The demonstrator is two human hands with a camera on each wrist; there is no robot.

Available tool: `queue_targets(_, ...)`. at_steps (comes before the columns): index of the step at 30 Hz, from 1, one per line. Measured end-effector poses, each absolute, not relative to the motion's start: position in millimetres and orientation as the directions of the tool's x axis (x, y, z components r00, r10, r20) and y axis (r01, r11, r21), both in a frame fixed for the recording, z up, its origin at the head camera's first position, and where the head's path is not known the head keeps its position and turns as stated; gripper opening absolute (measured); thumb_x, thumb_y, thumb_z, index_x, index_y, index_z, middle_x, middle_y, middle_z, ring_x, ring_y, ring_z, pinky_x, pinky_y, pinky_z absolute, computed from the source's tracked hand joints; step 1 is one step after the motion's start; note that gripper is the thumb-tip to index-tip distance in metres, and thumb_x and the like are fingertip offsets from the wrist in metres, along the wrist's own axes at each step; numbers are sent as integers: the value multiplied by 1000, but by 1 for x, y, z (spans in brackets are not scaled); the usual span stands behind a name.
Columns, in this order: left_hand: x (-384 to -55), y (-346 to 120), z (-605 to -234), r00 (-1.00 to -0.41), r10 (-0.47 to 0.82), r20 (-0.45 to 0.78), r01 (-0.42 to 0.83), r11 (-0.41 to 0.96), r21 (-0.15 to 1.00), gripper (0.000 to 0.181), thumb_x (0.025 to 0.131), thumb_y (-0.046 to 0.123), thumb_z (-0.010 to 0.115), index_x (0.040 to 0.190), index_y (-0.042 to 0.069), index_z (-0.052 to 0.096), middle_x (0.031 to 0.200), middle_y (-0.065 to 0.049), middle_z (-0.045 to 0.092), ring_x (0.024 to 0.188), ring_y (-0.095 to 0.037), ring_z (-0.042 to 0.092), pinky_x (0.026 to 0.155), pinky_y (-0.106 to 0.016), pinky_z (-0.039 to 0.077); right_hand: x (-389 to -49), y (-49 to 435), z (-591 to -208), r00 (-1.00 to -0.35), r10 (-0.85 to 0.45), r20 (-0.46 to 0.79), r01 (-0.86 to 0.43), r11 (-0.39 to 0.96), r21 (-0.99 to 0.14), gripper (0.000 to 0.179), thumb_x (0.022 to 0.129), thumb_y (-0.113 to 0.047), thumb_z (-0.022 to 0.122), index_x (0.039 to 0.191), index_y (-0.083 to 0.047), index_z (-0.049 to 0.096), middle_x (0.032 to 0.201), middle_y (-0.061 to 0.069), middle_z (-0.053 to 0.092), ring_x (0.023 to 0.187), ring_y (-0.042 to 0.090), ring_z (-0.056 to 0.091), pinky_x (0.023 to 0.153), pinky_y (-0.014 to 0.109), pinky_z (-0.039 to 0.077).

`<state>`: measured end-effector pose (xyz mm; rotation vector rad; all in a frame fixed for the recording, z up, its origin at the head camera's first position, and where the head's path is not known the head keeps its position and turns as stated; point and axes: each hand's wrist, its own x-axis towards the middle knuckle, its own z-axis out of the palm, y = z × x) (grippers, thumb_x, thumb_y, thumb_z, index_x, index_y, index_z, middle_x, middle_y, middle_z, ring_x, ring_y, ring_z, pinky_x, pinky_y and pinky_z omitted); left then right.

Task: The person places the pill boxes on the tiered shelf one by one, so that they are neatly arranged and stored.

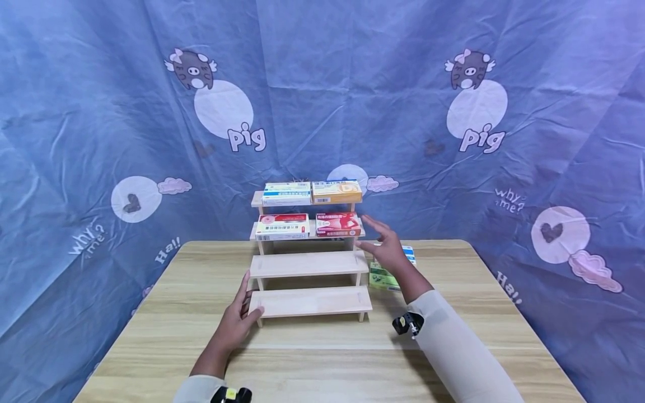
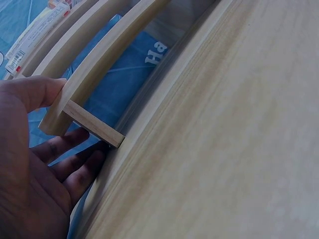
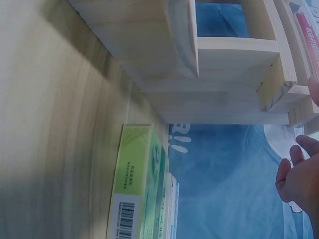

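A four-tier wooden step stand (image 1: 309, 302) stands on the table. My left hand (image 1: 235, 322) grips the left end of its lowest step; the left wrist view shows the thumb (image 2: 47, 92) on top and other fingers below. By the third step's right end, my right hand (image 1: 388, 249) is held with fingers spread and nothing in them. It is nearest to a red medicine box (image 1: 339, 225); whether they touch cannot be told. Left of that box lies a white-and-red medicine box (image 1: 282, 228). On the top step lie a white-and-blue box (image 1: 286, 194) and an orange-and-white box (image 1: 336, 192).
A green medicine box (image 3: 130, 174) lies on the wood-grain table (image 1: 453, 324) right of the stand, with a white-and-blue box (image 1: 409, 254) behind it, partly hidden by my right arm. A blue printed curtain (image 1: 322, 84) hangs behind the table and along its sides.
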<state>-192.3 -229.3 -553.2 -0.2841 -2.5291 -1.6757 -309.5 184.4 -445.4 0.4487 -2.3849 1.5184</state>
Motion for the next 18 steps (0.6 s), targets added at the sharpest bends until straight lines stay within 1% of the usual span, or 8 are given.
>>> queue_targets(2,-192,-229,-553,-978,97,182,206,386,899,96,108,20,71,178,26,7,165,-30,50,151,-47,53,112,-27,50,-308,187,-446,-920,-97,380,-385,413,-825,76,96,-13,83,165,-14,50,175,15,42,161,42,36,118,67,40)
queue_targets(4,-193,-228,-553,-978,95,183,206,386,899,96,107,19,71,179,26,7,165,-30,50,151,-47,53,110,-23,49,-307,189,-447,-927,-86,366,-366,422,-829,78,97,-15,83,166,-16,48,175,17,42,160,42,37,116,65,41)
queue_targets(7,-193,-228,-551,-980,101,173,199,383,902,96,108,20,71,178,27,7,165,-29,50,151,-47,53,110,-22,49,-306,193,-449,-930,-81,360,-358,428,-830,79,98,-16,83,168,-16,46,174,19,42,159,44,38,115,65,42)
queue_targets(11,-193,-229,-549,-979,118,167,200,376,905,94,109,21,70,179,25,6,164,-29,51,149,-46,56,108,-24,52,-304,198,-452,-931,-75,356,-354,421,-835,78,99,-13,82,167,-13,46,175,20,41,160,45,37,114,67,42)
queue_targets(14,-192,-229,-548,-979,117,167,199,376,905,94,109,21,70,179,25,7,162,-29,53,147,-45,57,107,-25,52,-302,201,-455,-932,-75,354,-352,414,-839,77,99,-10,81,167,-9,46,174,21,42,161,45,37,110,60,44)
queue_targets(17,-192,-230,-548,-980,113,164,195,375,906,94,109,21,70,179,26,7,162,-29,53,148,-45,57,108,-23,51,-299,204,-457,-936,-72,345,-343,413,-844,76,99,-8,80,166,-7,46,172,21,45,159,44,40,106,53,44)
queue_targets(18,-192,-229,-548,-980,113,162,193,372,908,94,109,20,70,178,26,7,163,-29,52,148,-45,57,107,-22,51,-298,206,-458,-938,-68,339,-336,417,-844,76,99,-9,80,166,-7,46,171,21,46,159,44,41,107,52,43)
